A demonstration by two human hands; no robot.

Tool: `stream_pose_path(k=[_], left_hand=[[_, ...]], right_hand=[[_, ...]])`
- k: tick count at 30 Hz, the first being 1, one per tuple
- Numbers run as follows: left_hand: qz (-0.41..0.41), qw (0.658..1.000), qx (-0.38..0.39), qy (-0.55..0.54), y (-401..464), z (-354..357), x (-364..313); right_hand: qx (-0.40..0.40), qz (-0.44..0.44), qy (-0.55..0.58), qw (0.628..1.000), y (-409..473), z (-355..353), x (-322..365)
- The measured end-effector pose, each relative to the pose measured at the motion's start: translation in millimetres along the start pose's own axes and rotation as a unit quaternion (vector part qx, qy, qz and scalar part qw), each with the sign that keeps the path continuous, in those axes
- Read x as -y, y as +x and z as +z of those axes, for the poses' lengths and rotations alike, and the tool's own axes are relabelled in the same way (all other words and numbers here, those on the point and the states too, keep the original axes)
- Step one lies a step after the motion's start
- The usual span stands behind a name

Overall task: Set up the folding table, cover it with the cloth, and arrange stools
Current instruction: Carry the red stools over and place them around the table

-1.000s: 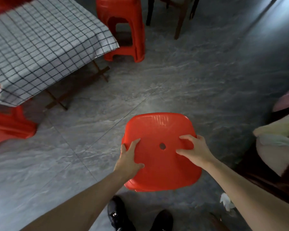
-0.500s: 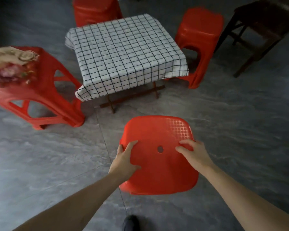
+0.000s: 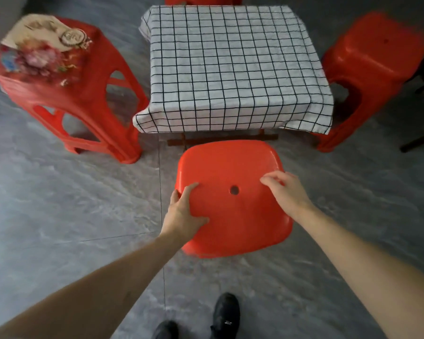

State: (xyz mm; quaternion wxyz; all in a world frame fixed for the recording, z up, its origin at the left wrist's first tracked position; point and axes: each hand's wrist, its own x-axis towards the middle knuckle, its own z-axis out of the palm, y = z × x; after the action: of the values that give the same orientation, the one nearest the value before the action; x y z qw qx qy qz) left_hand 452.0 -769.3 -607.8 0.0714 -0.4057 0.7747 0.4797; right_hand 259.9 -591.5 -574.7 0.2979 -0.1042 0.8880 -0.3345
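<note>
A person's left hand (image 3: 184,216) and right hand (image 3: 288,192) grip a red stool (image 3: 233,199) by its seat edges, fingers curled over the sides. The stool is just in front of a low table draped in a checked cloth (image 3: 233,69), with other red stools at the left (image 3: 66,94) and right (image 3: 372,69).

red stool (image 3: 233,199) upright, near checked-cloth table (image 3: 233,69) front edge

Stools, red: four (image 3: 233,199) (image 3: 66,94) (image 3: 375,69) (image 3: 203,0). Table, clothed: one (image 3: 233,67). Hands: two (image 3: 184,216) (image 3: 287,194). Shoes: two (image 3: 225,314) (image 3: 165,330).
</note>
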Motion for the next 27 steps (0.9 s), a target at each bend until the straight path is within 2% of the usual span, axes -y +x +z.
stream_pose_path(k=[3, 6, 7, 9, 12, 16, 20, 23, 27], left_hand=[[-0.018, 1.0, -0.012, -0.019, 12, 10, -5], [-0.031, 0.999, 0.034, -0.001, 25, 15, -10], [-0.039, 0.997, 0.057, 0.027, 28, 15, -13], [-0.055, 0.983, 0.092, 0.149, 32, 14, -20], [-0.044, 0.939, 0.098, 0.326, 34, 7, -28], [-0.004, 0.899, 0.123, 0.421, 39, -13, -37], [-0.009, 0.867, 0.161, 0.471, 46, -28, -62], [0.01, 0.845, 0.158, 0.511, 45, -39, -86], [0.057, 0.861, 0.109, 0.493, 26, -69, -111]], right_hand=[[0.029, -0.018, -0.016, 0.999, 34, -5, 11], [0.067, -0.015, -0.05, 0.996, 60, -12, 23], [0.081, -0.007, -0.074, 0.994, 66, -13, 26], [0.108, 0.005, -0.128, 0.986, 74, -16, 28], [0.125, 0.013, -0.169, 0.978, 75, -15, 26], [0.14, 0.006, -0.227, 0.964, 71, -14, 33], [0.163, -0.018, -0.258, 0.952, 58, -17, 54], [0.169, -0.048, -0.268, 0.947, 45, -25, 76], [0.16, -0.095, -0.297, 0.937, 27, -47, 116]])
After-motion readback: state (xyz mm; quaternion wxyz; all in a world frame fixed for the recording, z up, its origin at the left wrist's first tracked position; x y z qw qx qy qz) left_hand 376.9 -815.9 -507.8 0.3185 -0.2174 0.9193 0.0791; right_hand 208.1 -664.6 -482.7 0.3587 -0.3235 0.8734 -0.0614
